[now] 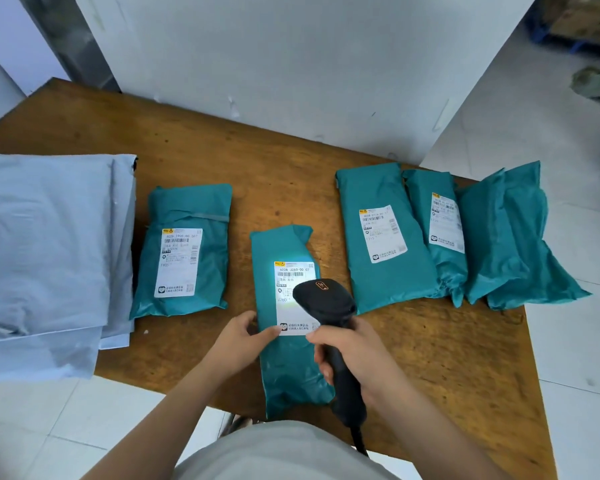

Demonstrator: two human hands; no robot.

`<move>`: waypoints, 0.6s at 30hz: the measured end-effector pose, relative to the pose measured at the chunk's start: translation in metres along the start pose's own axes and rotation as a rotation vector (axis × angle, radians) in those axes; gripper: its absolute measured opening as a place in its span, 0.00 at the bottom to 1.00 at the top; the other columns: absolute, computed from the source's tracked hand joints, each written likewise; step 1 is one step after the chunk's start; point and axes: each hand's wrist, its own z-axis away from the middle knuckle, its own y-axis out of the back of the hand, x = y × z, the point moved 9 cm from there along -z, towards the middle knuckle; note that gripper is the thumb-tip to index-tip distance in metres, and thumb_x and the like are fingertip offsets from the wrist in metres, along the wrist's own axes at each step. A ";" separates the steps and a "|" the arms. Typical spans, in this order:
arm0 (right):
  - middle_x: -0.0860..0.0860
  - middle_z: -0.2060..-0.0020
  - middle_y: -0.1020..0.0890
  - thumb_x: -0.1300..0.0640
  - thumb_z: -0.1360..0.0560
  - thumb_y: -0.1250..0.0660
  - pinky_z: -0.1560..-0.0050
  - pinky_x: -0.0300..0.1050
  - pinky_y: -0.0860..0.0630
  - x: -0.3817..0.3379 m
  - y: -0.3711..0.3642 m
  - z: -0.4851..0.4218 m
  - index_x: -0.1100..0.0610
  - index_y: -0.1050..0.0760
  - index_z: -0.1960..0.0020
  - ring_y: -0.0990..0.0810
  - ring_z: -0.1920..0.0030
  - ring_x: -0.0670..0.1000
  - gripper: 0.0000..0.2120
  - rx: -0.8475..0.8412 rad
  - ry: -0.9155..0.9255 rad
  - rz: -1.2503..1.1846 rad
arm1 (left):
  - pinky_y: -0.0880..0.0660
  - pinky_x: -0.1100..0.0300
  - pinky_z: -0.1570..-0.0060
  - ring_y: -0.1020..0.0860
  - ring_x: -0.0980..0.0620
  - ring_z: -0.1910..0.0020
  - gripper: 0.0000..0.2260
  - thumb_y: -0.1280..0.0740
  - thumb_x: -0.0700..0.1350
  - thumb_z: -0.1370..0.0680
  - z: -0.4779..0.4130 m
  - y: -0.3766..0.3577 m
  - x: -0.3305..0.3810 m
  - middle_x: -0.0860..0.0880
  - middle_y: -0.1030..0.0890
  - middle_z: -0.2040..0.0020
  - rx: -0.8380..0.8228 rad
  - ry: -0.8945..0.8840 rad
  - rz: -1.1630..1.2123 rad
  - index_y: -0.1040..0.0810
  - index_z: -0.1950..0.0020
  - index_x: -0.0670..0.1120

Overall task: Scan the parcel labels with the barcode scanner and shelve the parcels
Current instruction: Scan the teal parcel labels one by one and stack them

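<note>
Left hand pinching, right hand clenched.

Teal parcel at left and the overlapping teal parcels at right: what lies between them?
Head view: the middle teal parcel under the scanner, bare wooden table either side.
</note>
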 end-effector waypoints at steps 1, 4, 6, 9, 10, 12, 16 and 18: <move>0.52 0.82 0.27 0.64 0.28 0.32 0.76 0.38 0.33 -0.001 -0.001 0.000 0.62 0.28 0.70 0.32 0.82 0.49 0.13 -0.001 0.001 0.000 | 0.19 0.55 0.51 0.20 0.53 0.50 0.13 0.32 0.50 0.24 0.000 0.000 0.000 0.52 0.21 0.46 -0.001 -0.001 -0.001 0.27 0.42 0.49; 0.52 0.81 0.26 0.64 0.28 0.32 0.75 0.39 0.33 0.000 -0.003 0.000 0.62 0.28 0.69 0.32 0.82 0.50 0.12 0.000 0.002 -0.009 | 0.19 0.58 0.54 0.20 0.54 0.51 0.12 0.32 0.50 0.24 -0.001 0.001 -0.002 0.51 0.20 0.46 -0.004 -0.002 -0.017 0.27 0.43 0.49; 0.53 0.79 0.25 0.64 0.28 0.32 0.75 0.39 0.33 0.001 -0.004 0.001 0.62 0.28 0.69 0.32 0.81 0.50 0.11 0.002 0.003 -0.016 | 0.20 0.64 0.60 0.20 0.55 0.53 0.12 0.32 0.50 0.24 -0.001 0.002 -0.002 0.49 0.20 0.44 0.005 -0.005 -0.025 0.26 0.43 0.48; 0.54 0.79 0.25 0.62 0.30 0.31 0.75 0.39 0.33 0.002 -0.006 0.002 0.62 0.28 0.69 0.32 0.81 0.50 0.11 0.001 0.001 -0.024 | 0.22 0.67 0.65 0.21 0.56 0.54 0.15 0.32 0.50 0.24 -0.002 0.001 0.000 0.49 0.20 0.42 -0.001 -0.012 -0.053 0.26 0.40 0.47; 0.54 0.79 0.25 0.62 0.30 0.31 0.75 0.39 0.33 0.002 -0.006 0.002 0.62 0.28 0.69 0.32 0.81 0.50 0.11 -0.001 0.002 -0.023 | 0.21 0.67 0.64 0.20 0.56 0.53 0.16 0.32 0.51 0.24 -0.002 0.001 0.001 0.50 0.20 0.41 -0.005 -0.014 -0.064 0.26 0.39 0.46; 0.53 0.80 0.26 0.63 0.29 0.32 0.75 0.39 0.33 0.001 -0.007 0.004 0.63 0.28 0.68 0.31 0.81 0.50 0.11 -0.005 0.003 -0.015 | 0.21 0.66 0.62 0.20 0.54 0.50 0.18 0.33 0.52 0.24 -0.001 -0.001 0.002 0.50 0.20 0.41 -0.009 -0.016 -0.080 0.27 0.38 0.46; 0.53 0.78 0.25 0.63 0.28 0.32 0.75 0.39 0.32 0.001 -0.007 0.006 0.62 0.27 0.67 0.31 0.80 0.49 0.10 -0.001 -0.001 -0.009 | 0.25 0.70 0.68 0.21 0.59 0.57 0.17 0.33 0.52 0.24 -0.001 -0.006 0.008 0.48 0.20 0.41 -0.012 -0.021 -0.122 0.27 0.38 0.45; 0.54 0.77 0.24 0.63 0.28 0.32 0.74 0.39 0.32 0.002 -0.006 0.007 0.62 0.27 0.67 0.31 0.80 0.49 0.09 0.007 -0.002 -0.012 | 0.27 0.71 0.70 0.22 0.61 0.60 0.18 0.33 0.52 0.23 -0.002 -0.010 0.010 0.48 0.19 0.41 -0.017 -0.029 -0.149 0.27 0.37 0.45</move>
